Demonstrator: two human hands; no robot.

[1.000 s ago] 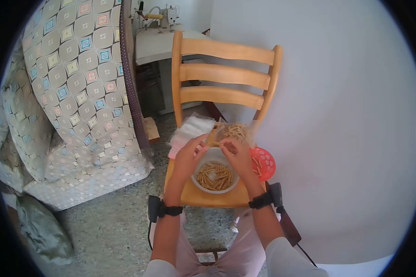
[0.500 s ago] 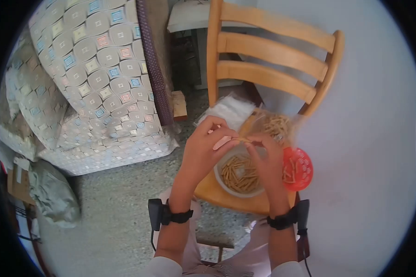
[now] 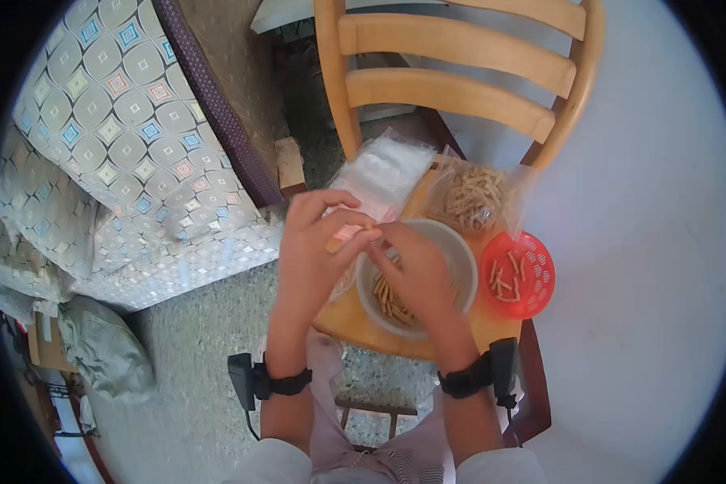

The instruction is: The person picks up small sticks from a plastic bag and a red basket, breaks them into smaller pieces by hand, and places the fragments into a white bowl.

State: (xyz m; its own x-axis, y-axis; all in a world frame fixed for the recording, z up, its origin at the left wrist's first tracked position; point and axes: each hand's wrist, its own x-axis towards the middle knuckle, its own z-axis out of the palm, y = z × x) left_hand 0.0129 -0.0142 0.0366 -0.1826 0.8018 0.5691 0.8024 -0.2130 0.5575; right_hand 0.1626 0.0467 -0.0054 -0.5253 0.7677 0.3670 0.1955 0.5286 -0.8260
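My left hand [image 3: 315, 242] and my right hand [image 3: 418, 274] meet fingertip to fingertip above the left rim of a white bowl [image 3: 462, 256] that holds tan snack sticks. Both pinch one small tan stick [image 3: 332, 244] between them. The bowl stands on a wooden chair seat [image 3: 340, 313]. Behind the bowl lies a clear bag of sticks [image 3: 472, 194], and to its left a stack of empty clear bags [image 3: 383, 171]. A red basket [image 3: 526, 276] with a few sticks sits right of the bowl. Each wrist carries a black band with a device.
The chair back [image 3: 460, 44] rises beyond the seat. A patterned quilt [image 3: 113, 129] drapes over furniture at the left, with a grey-green sack [image 3: 105, 355] on the speckled floor below it. A white wall [image 3: 645, 242] closes the right side.
The view has dropped and come closer to the chair seat. My hands have shifted from above the bowl's middle to its left rim, still pinched together.
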